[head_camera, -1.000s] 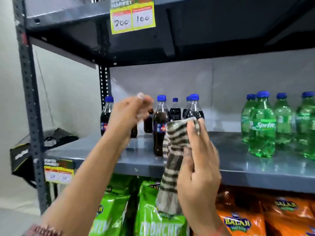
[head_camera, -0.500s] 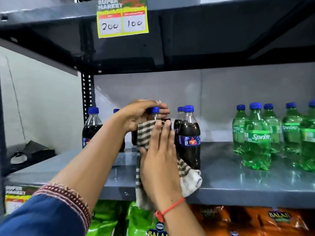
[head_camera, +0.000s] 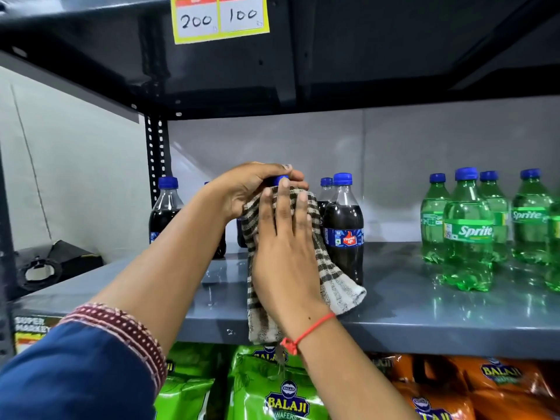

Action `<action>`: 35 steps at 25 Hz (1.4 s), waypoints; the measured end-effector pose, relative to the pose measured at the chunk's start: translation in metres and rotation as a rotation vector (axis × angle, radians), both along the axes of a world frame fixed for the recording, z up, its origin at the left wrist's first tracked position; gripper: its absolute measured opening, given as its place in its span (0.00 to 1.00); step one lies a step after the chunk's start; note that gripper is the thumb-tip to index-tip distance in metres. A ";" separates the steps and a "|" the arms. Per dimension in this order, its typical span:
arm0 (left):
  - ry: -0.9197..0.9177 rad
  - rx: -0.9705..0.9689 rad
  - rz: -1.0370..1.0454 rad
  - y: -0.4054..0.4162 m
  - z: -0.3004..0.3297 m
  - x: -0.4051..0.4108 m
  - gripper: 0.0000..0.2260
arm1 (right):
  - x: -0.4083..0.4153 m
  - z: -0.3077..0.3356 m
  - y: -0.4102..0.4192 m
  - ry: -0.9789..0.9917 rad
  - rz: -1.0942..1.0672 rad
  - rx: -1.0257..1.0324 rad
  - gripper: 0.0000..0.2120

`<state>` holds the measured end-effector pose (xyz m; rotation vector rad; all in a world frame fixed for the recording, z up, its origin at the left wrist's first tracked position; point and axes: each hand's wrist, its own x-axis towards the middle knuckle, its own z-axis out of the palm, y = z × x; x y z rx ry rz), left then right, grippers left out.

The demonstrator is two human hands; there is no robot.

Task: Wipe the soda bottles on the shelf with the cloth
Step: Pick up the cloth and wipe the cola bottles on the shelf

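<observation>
A dark cola bottle with a blue cap (head_camera: 279, 179) stands on the grey shelf (head_camera: 424, 316), mostly hidden by a brown-and-white striped cloth (head_camera: 333, 277). My left hand (head_camera: 248, 186) grips the bottle's top around the cap. My right hand (head_camera: 285, 253) lies flat on the cloth and presses it against the bottle's body. Another cola bottle (head_camera: 344, 228) stands just to the right, touching the cloth. Another cola bottle (head_camera: 165, 207) stands at the left. Several green Sprite bottles (head_camera: 468, 231) stand at the right of the shelf.
An upper shelf with a yellow price tag (head_camera: 220, 18) hangs close above. Green snack bags (head_camera: 272, 392) and orange snack bags (head_camera: 472, 386) fill the level below. A black perforated post (head_camera: 156, 153) stands at the back left. A dark box (head_camera: 57, 265) sits left of the rack.
A second ago my left hand was raised and the cloth hung in front of the shelf. Both hands have since closed on the cola bottle, and the view has moved closer.
</observation>
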<state>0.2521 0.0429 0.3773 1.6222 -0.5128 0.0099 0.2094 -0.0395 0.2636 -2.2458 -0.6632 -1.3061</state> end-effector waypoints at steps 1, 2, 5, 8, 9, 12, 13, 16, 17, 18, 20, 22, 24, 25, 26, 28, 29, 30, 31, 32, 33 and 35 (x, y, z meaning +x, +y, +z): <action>0.010 -0.014 -0.008 0.000 0.000 0.000 0.10 | -0.001 -0.002 0.000 0.005 0.005 0.010 0.35; 0.011 -0.034 -0.016 0.000 0.000 0.001 0.10 | -0.003 -0.005 0.001 0.009 0.014 0.014 0.36; -0.001 -0.032 -0.022 0.000 0.000 0.001 0.10 | -0.007 -0.006 0.001 0.027 0.015 -0.018 0.36; -0.010 0.003 -0.009 0.001 0.000 0.002 0.10 | -0.012 -0.003 0.001 0.071 -0.039 -0.021 0.32; -0.008 -0.013 -0.011 0.001 0.000 0.003 0.10 | -0.014 -0.008 0.002 0.053 -0.077 -0.039 0.32; -0.007 -0.041 -0.013 0.000 -0.001 0.005 0.10 | -0.017 -0.018 0.003 0.035 -0.124 -0.093 0.34; -0.004 -0.042 -0.014 -0.001 -0.001 0.005 0.10 | -0.016 -0.014 0.002 0.070 -0.101 -0.079 0.33; -0.003 -0.033 -0.009 -0.002 -0.001 0.003 0.10 | -0.015 -0.009 0.000 0.092 -0.094 -0.110 0.33; -0.005 -0.032 -0.007 -0.002 -0.001 0.003 0.10 | -0.015 -0.011 0.000 0.082 -0.109 -0.133 0.33; -0.006 -0.034 -0.005 -0.002 -0.001 0.002 0.10 | -0.016 -0.013 0.000 0.076 -0.118 -0.145 0.33; -0.006 -0.038 0.001 -0.002 -0.001 0.001 0.10 | -0.015 -0.010 0.001 0.096 -0.118 -0.121 0.32; 0.001 -0.041 0.001 -0.002 -0.001 0.000 0.10 | -0.015 -0.007 0.001 0.095 -0.123 -0.108 0.32; 0.006 -0.047 -0.003 -0.003 -0.001 -0.001 0.09 | -0.015 -0.012 0.001 0.073 -0.157 -0.164 0.32; 0.002 -0.043 0.002 -0.002 -0.001 -0.001 0.09 | -0.015 -0.015 0.001 0.064 -0.161 -0.182 0.31; -0.002 -0.042 0.004 -0.003 -0.001 -0.001 0.09 | -0.015 -0.015 0.000 0.068 -0.159 -0.176 0.31; -0.006 -0.039 0.009 -0.003 0.000 -0.001 0.09 | -0.013 -0.006 -0.001 0.095 -0.136 -0.134 0.32; -0.005 -0.039 0.011 -0.003 0.000 -0.001 0.09 | -0.013 -0.004 -0.002 0.110 -0.140 -0.144 0.32; -0.001 -0.041 0.011 -0.003 -0.001 -0.001 0.09 | -0.014 -0.006 -0.002 0.120 -0.149 -0.168 0.32; -0.002 -0.039 0.013 -0.003 -0.001 -0.002 0.09 | -0.015 -0.013 -0.004 0.128 -0.151 -0.203 0.31; -0.004 -0.035 0.018 -0.003 -0.002 -0.002 0.09 | -0.018 -0.021 -0.005 0.154 -0.147 -0.215 0.32; -0.007 -0.031 0.029 -0.002 -0.002 -0.002 0.09 | -0.022 -0.028 -0.006 0.203 -0.141 -0.185 0.32; -0.011 -0.031 0.049 -0.003 -0.001 -0.004 0.09 | -0.031 -0.036 -0.012 0.264 -0.142 -0.153 0.32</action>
